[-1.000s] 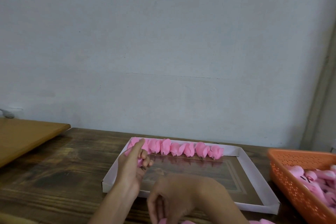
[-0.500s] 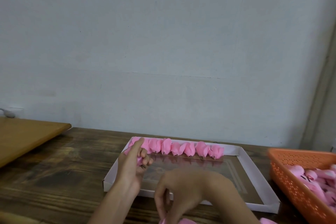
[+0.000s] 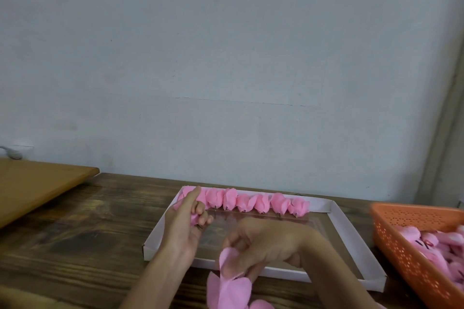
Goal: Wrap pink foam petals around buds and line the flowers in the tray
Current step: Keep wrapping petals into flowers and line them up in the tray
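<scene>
Right grip (image 3: 263,243), a second ago low at frame edge, now raised, pinching foam petal (image 3: 229,258); more petals (image 3: 231,291) hang beneath. Left grip (image 3: 180,228) clasps bud (image 3: 193,218), just left of right grip. Flower row (image 3: 251,202) in tray (image 3: 320,205) beyond both. Wrapping judged next.

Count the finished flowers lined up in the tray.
7 flowers in one row along the tray's far wall: the leftmost partly behind the left hand, which holds a bud; six more running right. The hand may hide another.
</scene>
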Motion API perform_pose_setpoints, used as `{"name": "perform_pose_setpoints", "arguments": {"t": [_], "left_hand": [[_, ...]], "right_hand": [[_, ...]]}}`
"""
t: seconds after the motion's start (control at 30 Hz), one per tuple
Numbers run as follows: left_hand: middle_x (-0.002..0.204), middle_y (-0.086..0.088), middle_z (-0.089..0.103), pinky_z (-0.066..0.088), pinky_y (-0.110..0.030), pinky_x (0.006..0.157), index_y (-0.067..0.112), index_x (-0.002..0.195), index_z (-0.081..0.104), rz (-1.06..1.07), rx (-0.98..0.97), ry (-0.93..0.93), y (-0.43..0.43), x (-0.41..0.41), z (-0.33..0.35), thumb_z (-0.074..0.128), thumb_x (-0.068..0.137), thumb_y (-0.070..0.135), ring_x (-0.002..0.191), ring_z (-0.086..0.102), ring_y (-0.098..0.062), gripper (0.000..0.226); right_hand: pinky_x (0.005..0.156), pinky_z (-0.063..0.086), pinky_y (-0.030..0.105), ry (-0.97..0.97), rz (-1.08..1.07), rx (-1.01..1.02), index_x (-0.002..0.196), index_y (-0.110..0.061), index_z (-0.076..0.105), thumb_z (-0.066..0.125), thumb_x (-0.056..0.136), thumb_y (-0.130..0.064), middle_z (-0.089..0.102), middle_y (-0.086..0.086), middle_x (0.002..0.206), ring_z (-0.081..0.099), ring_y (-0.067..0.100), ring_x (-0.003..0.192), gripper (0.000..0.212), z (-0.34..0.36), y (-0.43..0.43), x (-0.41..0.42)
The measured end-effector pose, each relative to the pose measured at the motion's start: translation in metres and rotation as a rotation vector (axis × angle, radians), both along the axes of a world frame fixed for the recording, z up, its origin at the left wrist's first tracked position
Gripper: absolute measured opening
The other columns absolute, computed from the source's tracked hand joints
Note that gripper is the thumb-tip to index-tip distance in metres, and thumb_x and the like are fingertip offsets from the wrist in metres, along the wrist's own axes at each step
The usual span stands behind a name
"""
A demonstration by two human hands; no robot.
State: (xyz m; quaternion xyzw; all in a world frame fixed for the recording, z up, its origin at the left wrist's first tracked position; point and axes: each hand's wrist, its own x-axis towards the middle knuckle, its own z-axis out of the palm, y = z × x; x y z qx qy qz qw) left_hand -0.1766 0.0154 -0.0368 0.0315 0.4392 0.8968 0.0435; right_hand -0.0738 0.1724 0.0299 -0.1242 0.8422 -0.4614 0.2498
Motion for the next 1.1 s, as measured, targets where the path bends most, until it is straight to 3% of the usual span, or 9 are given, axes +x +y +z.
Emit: {"name": "perform_pose_setpoints", "arguments": {"t": [0.17, 0.3, 0.37, 0.47, 0.63, 0.77, 0.87, 0.97, 1.1], "left_hand": [[0.053, 0.001, 0.043, 0.048, -0.029, 0.047, 0.013, 0.072, 0.052, -0.001, -0.014, 0.000, 0.000, -0.001, -0.002, 0.070, 0.098, 0.019, 0.040, 0.037, -0.013, 0.032], [0.052, 0.000, 0.044, 0.046, -0.027, 0.047, 0.015, 0.064, 0.052, -0.001, -0.024, -0.022, 0.001, 0.000, -0.001, 0.073, 0.094, 0.020, 0.042, 0.041, -0.015, 0.037], [0.056, -0.003, 0.047, 0.046, -0.032, 0.059, 0.013, 0.063, 0.055, 0.007, -0.072, -0.032, 0.000, 0.001, -0.002, 0.073, 0.095, 0.025, 0.053, 0.047, -0.021, 0.038], [0.070, -0.013, 0.047, 0.049, -0.040, 0.074, 0.003, 0.082, 0.062, 0.032, -0.119, 0.008, -0.002, 0.004, -0.001, 0.069, 0.099, 0.027, 0.073, 0.052, -0.029, 0.031], [0.074, -0.011, 0.071, 0.056, -0.033, 0.066, 0.006, 0.079, 0.074, 0.069, -0.180, 0.057, 0.004, 0.011, 0.002, 0.067, 0.101, 0.025, 0.077, 0.071, -0.025, 0.030], [0.073, -0.006, 0.076, 0.056, -0.033, 0.065, 0.009, 0.087, 0.080, 0.114, -0.255, 0.046, 0.005, 0.011, 0.001, 0.072, 0.098, 0.025, 0.075, 0.071, -0.023, 0.022], [0.065, -0.007, 0.070, 0.054, -0.030, 0.059, 0.004, 0.071, 0.070, 0.196, -0.442, 0.153, 0.008, 0.010, -0.002, 0.079, 0.092, 0.033, 0.063, 0.067, -0.020, 0.036], [0.058, -0.011, 0.061, 0.047, -0.031, 0.057, 0.001, 0.064, 0.063, 0.256, -0.484, 0.193, 0.010, 0.010, -0.005, 0.082, 0.088, 0.034, 0.061, 0.060, -0.024, 0.046], [0.076, -0.011, 0.077, 0.057, -0.033, 0.068, 0.006, 0.081, 0.078, 0.298, -0.353, 0.158, 0.006, 0.006, -0.005, 0.076, 0.095, 0.029, 0.085, 0.076, -0.033, 0.027]], "right_hand": [[0.087, 0.063, 0.028, -0.040, -0.055, -0.050, 0.116, 0.011, 0.069, 0.079, 0.090, -0.008, 0.073, 0.019, 0.103, 0.073, 0.018, 0.090, 0.033, -0.006, 0.005, -0.005], [0.088, 0.059, 0.031, 0.045, -0.127, -0.108, 0.109, -0.007, 0.073, 0.072, 0.094, -0.027, 0.073, 0.015, 0.103, 0.069, 0.018, 0.094, 0.025, -0.014, 0.010, -0.011], [0.087, 0.059, 0.037, 0.069, -0.237, -0.243, 0.109, -0.014, 0.070, 0.067, 0.095, -0.031, 0.075, 0.009, 0.105, 0.071, 0.020, 0.095, 0.022, -0.019, 0.013, -0.015], [0.084, 0.063, 0.039, 0.122, -0.402, -0.428, 0.118, -0.018, 0.069, 0.060, 0.100, -0.031, 0.078, 0.006, 0.110, 0.075, 0.020, 0.098, 0.024, -0.024, 0.011, -0.022], [0.091, 0.062, 0.050, 0.275, -0.669, -0.384, 0.125, -0.018, 0.066, 0.047, 0.106, -0.026, 0.073, 0.008, 0.119, 0.071, 0.027, 0.109, 0.028, -0.032, -0.010, -0.027], [0.093, 0.060, 0.053, 0.267, -0.785, -0.425, 0.130, -0.010, 0.060, 0.053, 0.105, -0.023, 0.067, 0.014, 0.125, 0.067, 0.031, 0.113, 0.029, -0.040, -0.021, -0.028], [0.084, 0.063, 0.054, 0.173, -0.791, -0.535, 0.128, -0.010, 0.062, 0.073, 0.096, -0.023, 0.069, 0.015, 0.123, 0.070, 0.032, 0.108, 0.036, -0.042, -0.025, -0.027], [0.075, 0.065, 0.046, 0.168, -0.809, -0.498, 0.127, -0.007, 0.062, 0.078, 0.091, -0.017, 0.071, 0.014, 0.120, 0.073, 0.031, 0.104, 0.040, -0.043, -0.026, -0.028], [0.079, 0.065, 0.046, 0.233, -0.833, -0.389, 0.119, -0.011, 0.066, 0.075, 0.095, -0.025, 0.068, 0.009, 0.119, 0.073, 0.026, 0.098, 0.029, -0.043, -0.025, -0.029]]}}
